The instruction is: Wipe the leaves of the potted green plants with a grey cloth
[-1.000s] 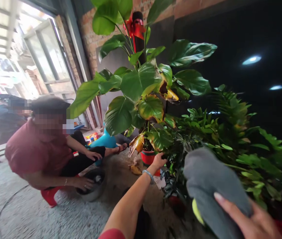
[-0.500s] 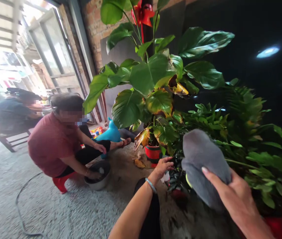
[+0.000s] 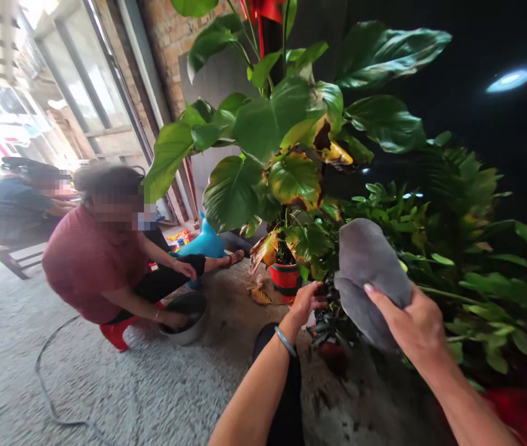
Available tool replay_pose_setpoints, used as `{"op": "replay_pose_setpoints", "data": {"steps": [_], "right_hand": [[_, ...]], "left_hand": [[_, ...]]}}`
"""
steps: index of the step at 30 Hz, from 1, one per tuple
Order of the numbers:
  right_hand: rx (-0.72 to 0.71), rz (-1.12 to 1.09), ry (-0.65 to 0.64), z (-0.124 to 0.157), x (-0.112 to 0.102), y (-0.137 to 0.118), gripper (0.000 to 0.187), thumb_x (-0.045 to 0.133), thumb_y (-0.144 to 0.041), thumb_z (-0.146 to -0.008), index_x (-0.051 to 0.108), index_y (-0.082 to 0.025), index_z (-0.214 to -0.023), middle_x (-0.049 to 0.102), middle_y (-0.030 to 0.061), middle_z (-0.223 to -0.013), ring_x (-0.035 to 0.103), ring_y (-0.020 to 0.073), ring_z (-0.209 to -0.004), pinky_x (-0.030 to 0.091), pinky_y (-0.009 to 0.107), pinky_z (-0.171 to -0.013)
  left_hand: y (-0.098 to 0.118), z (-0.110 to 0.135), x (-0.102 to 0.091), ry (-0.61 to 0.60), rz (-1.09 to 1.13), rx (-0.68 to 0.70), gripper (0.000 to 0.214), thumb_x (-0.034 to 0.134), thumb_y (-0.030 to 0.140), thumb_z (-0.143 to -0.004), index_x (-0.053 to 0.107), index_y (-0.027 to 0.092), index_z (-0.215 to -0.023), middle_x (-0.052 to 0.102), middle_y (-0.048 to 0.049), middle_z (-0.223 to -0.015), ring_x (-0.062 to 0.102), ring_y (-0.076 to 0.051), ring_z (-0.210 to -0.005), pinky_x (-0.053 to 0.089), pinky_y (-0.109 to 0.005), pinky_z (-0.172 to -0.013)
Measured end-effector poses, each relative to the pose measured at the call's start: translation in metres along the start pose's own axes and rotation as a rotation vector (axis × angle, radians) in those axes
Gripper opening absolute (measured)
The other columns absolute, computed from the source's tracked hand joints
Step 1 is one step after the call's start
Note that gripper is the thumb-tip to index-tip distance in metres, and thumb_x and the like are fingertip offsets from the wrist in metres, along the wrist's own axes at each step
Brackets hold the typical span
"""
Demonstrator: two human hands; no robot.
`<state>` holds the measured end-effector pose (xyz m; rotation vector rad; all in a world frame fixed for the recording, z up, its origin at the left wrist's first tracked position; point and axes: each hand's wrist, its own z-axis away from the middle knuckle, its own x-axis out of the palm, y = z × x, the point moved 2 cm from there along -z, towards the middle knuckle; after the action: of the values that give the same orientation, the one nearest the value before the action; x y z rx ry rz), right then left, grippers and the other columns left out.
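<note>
My right hand (image 3: 415, 325) is shut on a folded grey cloth (image 3: 370, 279), with the yellow-green edge of a leaf showing at the cloth's upper right. My left hand (image 3: 306, 303), a pale blue bangle on its wrist, grips the dark leaves of a low plant (image 3: 326, 316). Behind that hand, a large-leaved monstera-like plant (image 3: 268, 124) climbs a dark pole from a red pot (image 3: 286, 279). Several of its leaves are yellowed and browned. A bushy green fern-like plant (image 3: 459, 248) fills the right side.
At left, a person in a maroon shirt (image 3: 91, 263) squats on a red stool with one hand in a metal basin (image 3: 189, 316). Another person (image 3: 12, 207) sits beyond. A blue plastic object (image 3: 203, 244), a hose (image 3: 49, 384) and a brick wall (image 3: 161, 56) are nearby.
My right hand and the grey cloth have moved up and to the left, closer to my left hand. The whole view has shifted slightly as my head moved.
</note>
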<state>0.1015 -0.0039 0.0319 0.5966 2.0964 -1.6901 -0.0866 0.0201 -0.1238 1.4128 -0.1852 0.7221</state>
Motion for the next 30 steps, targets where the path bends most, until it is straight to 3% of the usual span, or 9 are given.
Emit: {"op": "replay_pose_setpoints", "data": {"steps": [5,8,12,15,19,22,24,27,30], "right_hand": [[-0.002,0.072,-0.304,0.024,0.033,0.036,0.024,0.058,-0.051,-0.051,0.06,-0.028,-0.058,0.068,0.0102,-0.059,0.066,0.0324,-0.063,0.048,0.04,-0.059],[-0.008,0.017,-0.44,0.052,0.018,0.038,0.027,0.058,-0.053,-0.052,0.065,-0.028,-0.062,0.073,0.008,-0.067,0.068,0.0304,-0.069,0.05,0.037,-0.064],[-0.006,-0.004,-0.131,0.03,-0.022,0.001,0.041,0.059,-0.064,-0.052,0.065,-0.028,-0.071,0.073,0.0092,-0.072,0.067,0.032,-0.073,0.05,0.039,-0.067],[-0.034,0.088,0.084,0.005,-0.019,-0.008,0.042,0.054,-0.065,-0.053,0.058,-0.028,-0.072,0.07,0.0141,-0.07,0.065,0.0353,-0.073,0.049,0.043,-0.066],[-0.039,0.206,-0.281,0.027,0.018,0.034,0.033,0.051,-0.056,-0.053,0.058,-0.028,-0.068,0.071,0.0157,-0.07,0.067,0.0351,-0.072,0.05,0.043,-0.067],[0.004,0.113,-0.489,0.061,0.013,0.056,0.035,0.05,-0.055,-0.054,0.066,-0.027,-0.069,0.075,0.0118,-0.077,0.07,0.0322,-0.077,0.052,0.039,-0.071],[0.049,0.039,-0.441,0.065,-0.009,0.048,0.042,0.053,-0.061,-0.054,0.069,-0.027,-0.072,0.075,0.0095,-0.079,0.07,0.0316,-0.079,0.053,0.037,-0.071],[0.078,0.047,-0.114,0.042,-0.039,0.02,0.047,0.058,-0.067,-0.049,0.067,-0.028,-0.073,0.074,0.0083,-0.071,0.068,0.0328,-0.073,0.052,0.039,-0.066],[0.048,0.061,0.029,0.023,-0.034,0.015,0.044,0.058,-0.067,-0.048,0.062,-0.028,-0.069,0.071,0.0096,-0.063,0.066,0.0337,-0.067,0.051,0.041,-0.062]], "left_hand": [[0.002,-0.001,-0.001,0.025,-0.018,-0.068,0.046,0.059,0.05,-0.082,0.067,0.01,-0.103,0.065,-0.0062,-0.088,0.057,-0.01,-0.063,0.046,-0.025,-0.065],[0.003,-0.002,-0.002,0.034,0.003,-0.063,0.042,0.056,0.045,-0.086,0.067,0.009,-0.104,0.066,-0.0068,-0.093,0.058,-0.012,-0.067,0.047,-0.027,-0.071],[0.004,-0.001,0.0,0.022,0.025,-0.062,0.041,0.051,0.042,-0.089,0.067,0.007,-0.103,0.065,-0.0069,-0.088,0.059,-0.014,-0.07,0.048,-0.028,-0.071],[0.003,0.001,0.001,0.002,0.016,-0.059,0.042,0.055,0.046,-0.087,0.066,0.01,-0.105,0.064,-0.0072,-0.09,0.058,-0.013,-0.068,0.049,-0.028,-0.069],[0.003,-0.001,0.0,0.026,-0.014,-0.05,0.045,0.055,0.049,-0.085,0.066,0.01,-0.105,0.063,-0.0086,-0.096,0.057,-0.012,-0.068,0.048,-0.026,-0.067],[0.003,-0.002,-0.001,0.053,-0.031,-0.05,0.044,0.057,0.048,-0.085,0.067,0.01,-0.105,0.063,-0.0095,-0.101,0.056,-0.011,-0.067,0.048,-0.026,-0.067],[0.004,-0.001,0.0,0.052,-0.033,-0.047,0.041,0.055,0.045,-0.087,0.067,0.01,-0.105,0.064,-0.0094,-0.099,0.056,-0.011,-0.067,0.048,-0.025,-0.066],[0.005,0.001,0.005,0.05,-0.042,-0.042,0.038,0.052,0.041,-0.089,0.066,0.009,-0.104,0.064,-0.0081,-0.091,0.057,-0.01,-0.065,0.049,-0.023,-0.063],[0.003,0.003,0.009,0.074,-0.07,-0.036,0.038,0.055,0.042,-0.087,0.066,0.009,-0.103,0.064,-0.0077,-0.09,0.056,-0.01,-0.063,0.05,-0.024,-0.06]]}}
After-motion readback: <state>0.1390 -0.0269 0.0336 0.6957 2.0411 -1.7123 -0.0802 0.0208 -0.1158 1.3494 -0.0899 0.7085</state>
